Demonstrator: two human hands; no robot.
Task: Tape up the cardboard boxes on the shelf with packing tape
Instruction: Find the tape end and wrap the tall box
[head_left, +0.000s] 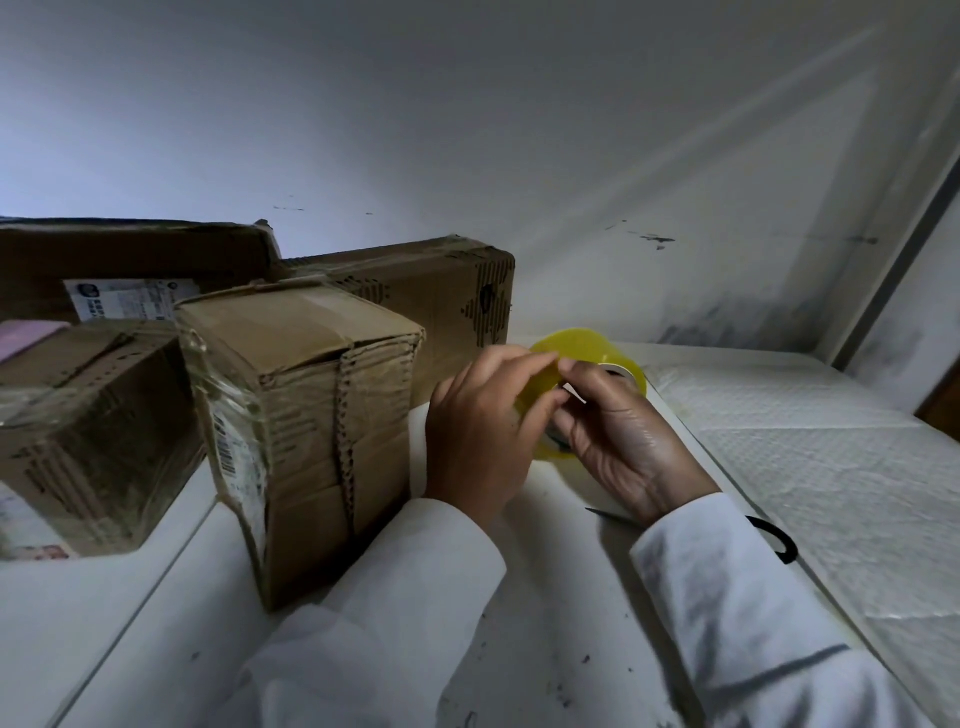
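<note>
Tape roll (582, 348), yellowish, sits in both hands just right of the nearest box (311, 415) on the white shelf (545, 597). Right hand (623, 441) curls round its rim; left hand (483, 426) pinches at the outer wrap, probably hunting the loose end. Roll looks light and stiff, film slick and clingy. Best held through the core. Scissors (769, 535) lie half hidden under the right sleeve.
</note>
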